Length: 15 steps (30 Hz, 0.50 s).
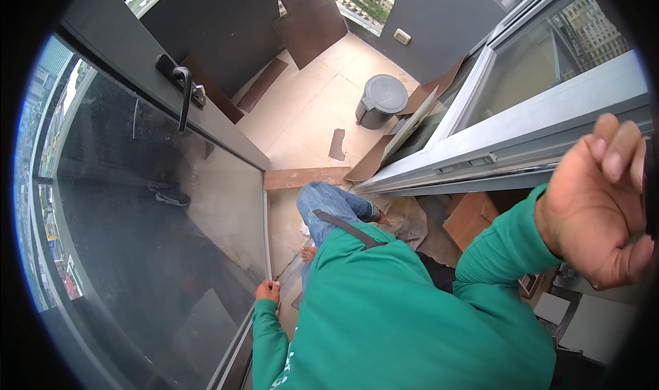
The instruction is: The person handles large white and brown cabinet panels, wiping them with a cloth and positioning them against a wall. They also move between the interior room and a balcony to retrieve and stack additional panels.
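Low at my left side, my left hand (268, 292) is closed in a fist beside the edge of a glass door (226, 253). Whatever it may hold is too small to make out. Raised at the far right, my right hand (594, 205) has its fingers curled toward a dark edge (649, 184) at the picture's rim. What lies within those fingers is hidden. The glass door stands swung out to my left, with a dark lever handle (184, 95) on its grey frame. To my right is a white-framed window (473, 109).
A wooden board (305, 178) lies across the threshold. Beyond it, a grey lidded bin (384, 98) stands on the tiled balcony floor (309, 102). Brown sheets (312, 30) lean against the dark parapet, and a brown scrap (337, 144) lies on the tiles. A crumpled sheet (408, 222) lies near my foot.
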{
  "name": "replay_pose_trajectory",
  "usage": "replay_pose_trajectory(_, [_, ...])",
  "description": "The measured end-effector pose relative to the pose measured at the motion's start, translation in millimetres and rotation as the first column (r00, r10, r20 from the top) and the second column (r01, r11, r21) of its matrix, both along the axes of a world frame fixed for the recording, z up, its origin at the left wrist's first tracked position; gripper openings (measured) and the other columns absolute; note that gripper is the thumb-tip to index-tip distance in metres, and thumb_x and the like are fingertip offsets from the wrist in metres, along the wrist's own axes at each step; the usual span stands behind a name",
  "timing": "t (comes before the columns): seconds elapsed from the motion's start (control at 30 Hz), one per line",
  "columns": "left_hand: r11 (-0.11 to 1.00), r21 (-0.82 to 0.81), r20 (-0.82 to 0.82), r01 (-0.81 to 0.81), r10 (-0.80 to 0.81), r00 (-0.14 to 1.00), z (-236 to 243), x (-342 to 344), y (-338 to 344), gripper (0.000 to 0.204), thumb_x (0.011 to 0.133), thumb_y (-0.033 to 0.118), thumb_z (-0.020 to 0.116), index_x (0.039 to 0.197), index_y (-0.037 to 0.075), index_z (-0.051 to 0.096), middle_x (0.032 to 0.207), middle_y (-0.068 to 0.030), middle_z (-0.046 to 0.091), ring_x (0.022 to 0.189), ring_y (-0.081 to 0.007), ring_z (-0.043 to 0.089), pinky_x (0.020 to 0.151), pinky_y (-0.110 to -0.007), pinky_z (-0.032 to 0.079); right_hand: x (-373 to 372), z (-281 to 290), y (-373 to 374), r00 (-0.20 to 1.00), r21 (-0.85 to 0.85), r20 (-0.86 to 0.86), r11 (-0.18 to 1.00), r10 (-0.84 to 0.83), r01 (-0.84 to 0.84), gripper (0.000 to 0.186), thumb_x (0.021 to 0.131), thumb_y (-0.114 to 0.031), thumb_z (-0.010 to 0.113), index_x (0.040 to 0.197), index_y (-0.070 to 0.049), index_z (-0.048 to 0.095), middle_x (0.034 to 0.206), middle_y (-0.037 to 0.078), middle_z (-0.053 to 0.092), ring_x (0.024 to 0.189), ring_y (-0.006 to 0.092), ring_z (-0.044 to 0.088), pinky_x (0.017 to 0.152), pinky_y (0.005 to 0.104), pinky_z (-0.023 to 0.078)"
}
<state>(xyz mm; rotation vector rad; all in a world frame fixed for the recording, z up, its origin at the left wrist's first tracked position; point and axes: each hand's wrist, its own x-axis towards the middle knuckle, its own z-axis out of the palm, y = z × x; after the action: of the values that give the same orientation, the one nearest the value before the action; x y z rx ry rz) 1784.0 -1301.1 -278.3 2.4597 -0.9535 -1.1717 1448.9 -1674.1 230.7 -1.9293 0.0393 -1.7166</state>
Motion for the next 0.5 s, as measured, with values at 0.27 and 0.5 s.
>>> replay_pose_trajectory(0.27, [0.985,0.149,-0.205,0.084,-0.052,0.977,-44.9,42.4,-6.0,0.035,0.092,0.038,0.066,0.091,0.003,0.070,0.089,-0.0212,0.070,0.084,-0.0357,0.069,0.078,-0.045,0.053,156.1,-336.4,-112.2,0.368,0.085,-0.927,0.916,-0.071,0.392,0.029,0.089,-0.028,0.069,0.098,-0.001,0.067,0.087,0.017,0.070,0.084,0.0340,0.068,0.077,0.0445,0.054])
replay_pose_trajectory(0.5, [0.971,0.232,-0.301,0.052,0.021,0.953,-74.3,62.6,-150.6,0.031,0.092,0.033,0.065,0.093,0.002,0.069,0.088,-0.0188,0.071,0.080,-0.0326,0.068,0.074,-0.044,0.053,248.1,-490.5,-264.3,0.076,0.472,-0.870,0.778,0.487,0.415,0.034,0.085,-0.037,0.069,0.102,-0.008,0.070,0.107,0.018,0.072,0.102,0.0350,0.068,0.096,0.0449,0.049])
